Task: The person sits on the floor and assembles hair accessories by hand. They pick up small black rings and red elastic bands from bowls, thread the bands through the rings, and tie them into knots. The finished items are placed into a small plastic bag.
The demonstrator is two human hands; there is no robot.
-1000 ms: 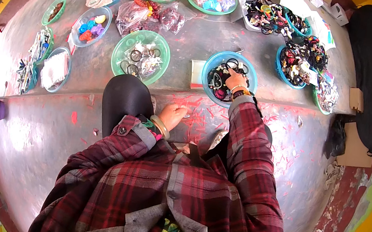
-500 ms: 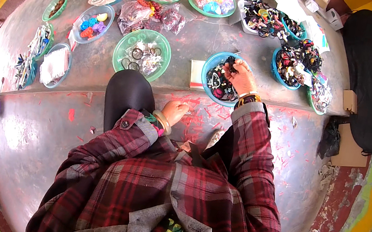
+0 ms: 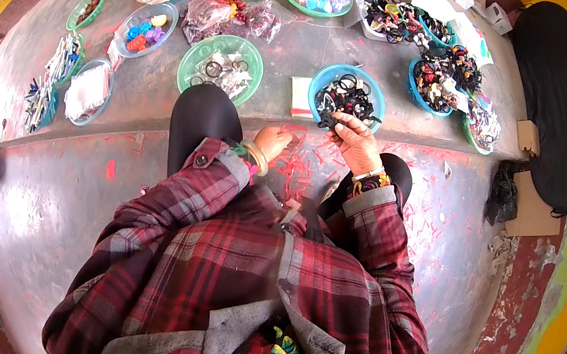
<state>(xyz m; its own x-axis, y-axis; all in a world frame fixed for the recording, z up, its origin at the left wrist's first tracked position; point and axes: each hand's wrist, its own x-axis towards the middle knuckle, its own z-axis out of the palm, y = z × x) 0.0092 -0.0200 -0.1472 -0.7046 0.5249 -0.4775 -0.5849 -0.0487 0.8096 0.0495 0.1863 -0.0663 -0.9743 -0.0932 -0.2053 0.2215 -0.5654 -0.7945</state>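
Head view: black hair tie [image 3: 328,118] between right-hand fingers [image 3: 346,126].

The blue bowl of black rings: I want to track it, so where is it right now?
In the head view the blue bowl sits on the raised ledge right of centre, just above the right hand, between the green bowl and another blue bowl.

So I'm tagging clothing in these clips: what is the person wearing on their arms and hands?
Both arms are in long sleeves of a dark red plaid shirt with grey lines and buttoned cuffs. The left hand is bare, with a pale, smooth bangle at its wrist. The right hand is bare too, with a light band and a many-coloured beaded bracelet at its wrist. No gloves.
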